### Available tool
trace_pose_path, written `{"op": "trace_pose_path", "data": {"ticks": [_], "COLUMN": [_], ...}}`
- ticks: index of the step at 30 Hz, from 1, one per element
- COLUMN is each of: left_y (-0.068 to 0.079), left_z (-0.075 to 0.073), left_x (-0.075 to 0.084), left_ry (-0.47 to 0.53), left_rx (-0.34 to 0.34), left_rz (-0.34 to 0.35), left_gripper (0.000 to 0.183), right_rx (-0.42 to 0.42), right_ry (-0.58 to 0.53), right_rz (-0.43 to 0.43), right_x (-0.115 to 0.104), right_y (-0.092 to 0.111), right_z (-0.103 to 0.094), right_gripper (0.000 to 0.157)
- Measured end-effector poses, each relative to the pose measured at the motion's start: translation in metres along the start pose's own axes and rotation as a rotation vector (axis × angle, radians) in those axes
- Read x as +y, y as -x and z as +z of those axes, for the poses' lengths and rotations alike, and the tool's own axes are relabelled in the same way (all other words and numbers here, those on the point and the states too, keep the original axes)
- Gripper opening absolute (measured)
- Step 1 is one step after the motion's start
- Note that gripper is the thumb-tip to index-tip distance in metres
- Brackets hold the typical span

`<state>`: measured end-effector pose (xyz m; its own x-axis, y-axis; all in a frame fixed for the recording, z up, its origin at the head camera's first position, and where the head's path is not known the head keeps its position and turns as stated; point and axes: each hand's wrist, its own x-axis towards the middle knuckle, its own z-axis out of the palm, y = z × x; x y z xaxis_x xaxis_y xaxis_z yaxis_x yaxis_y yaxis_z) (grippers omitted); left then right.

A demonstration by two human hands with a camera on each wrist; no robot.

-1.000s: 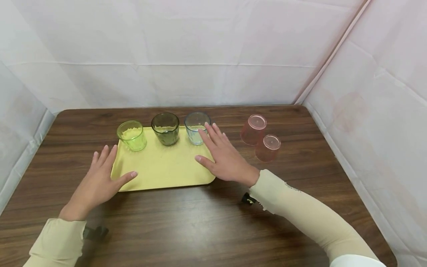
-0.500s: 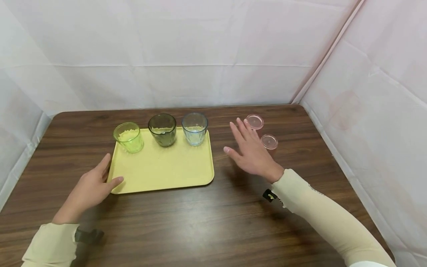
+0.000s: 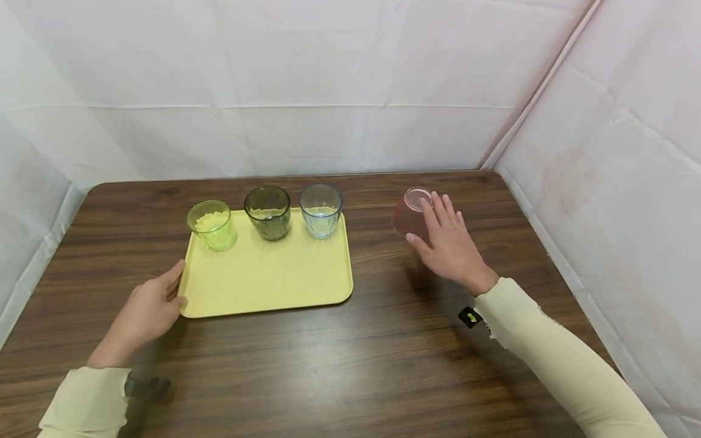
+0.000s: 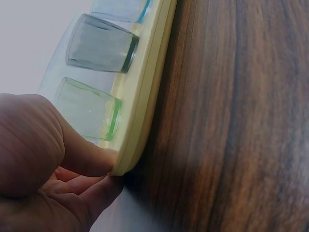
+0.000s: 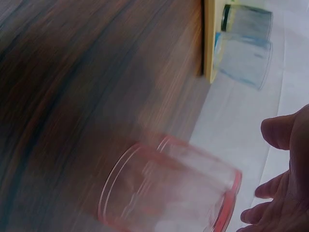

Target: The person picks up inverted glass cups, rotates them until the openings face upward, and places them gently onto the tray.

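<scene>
Near its front left corner, the yellow tray [image 3: 268,280] is pinched by my left hand [image 3: 145,310]. In the left wrist view the thumb [image 4: 84,154] lies on the rim with fingers beneath. A green glass [image 3: 216,234], a dark grey glass [image 3: 271,224] and a clear bluish glass [image 3: 321,224] stand upright along the tray's far side. My right hand [image 3: 449,246] hovers with spread fingers over two upside-down pink tumblers. The far tumbler [image 3: 406,222] shows beside the fingers; the hand hides the near tumbler [image 5: 149,193] from the head view.
All of this is on a dark wood-grain table [image 3: 323,371]. White cloth [image 3: 306,91] hangs behind the table's far edge and along both sides. The tumblers stand to the right of the tray.
My right hand has moved right, from above the bluish glass to above the pink tumblers. The left hand has come down and taken hold of the tray's left edge.
</scene>
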<state>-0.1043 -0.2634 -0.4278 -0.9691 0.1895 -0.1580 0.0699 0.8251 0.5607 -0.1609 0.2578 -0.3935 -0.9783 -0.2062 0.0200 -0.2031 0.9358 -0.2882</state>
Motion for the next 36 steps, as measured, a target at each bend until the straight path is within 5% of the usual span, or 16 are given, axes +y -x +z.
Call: {"op": "trace_pose_path", "data": {"ticks": [14,21,36], "left_y": [0.003,0.002,0.0], "left_z": [-0.001,-0.001,0.001], "left_x": [-0.005,-0.007,-0.006], "left_ry": [0.044,0.065,0.087], "left_rx": [-0.003,-0.011,0.001], "left_rz": [-0.039,-0.069,-0.055], "left_gripper": [0.068,0.068,0.068], "right_rx": [-0.031,0.043,0.139], "right_ry": [-0.066,-0.078,-0.042], "right_rz": [0.058,0.055,0.014], "right_x": [0.022,0.025,0.022], "right_y": [0.005,0.004,0.003], "right_z": [-0.001,-0.002,-0.01], "right_gripper": [0.07,0.051,0.04]}}
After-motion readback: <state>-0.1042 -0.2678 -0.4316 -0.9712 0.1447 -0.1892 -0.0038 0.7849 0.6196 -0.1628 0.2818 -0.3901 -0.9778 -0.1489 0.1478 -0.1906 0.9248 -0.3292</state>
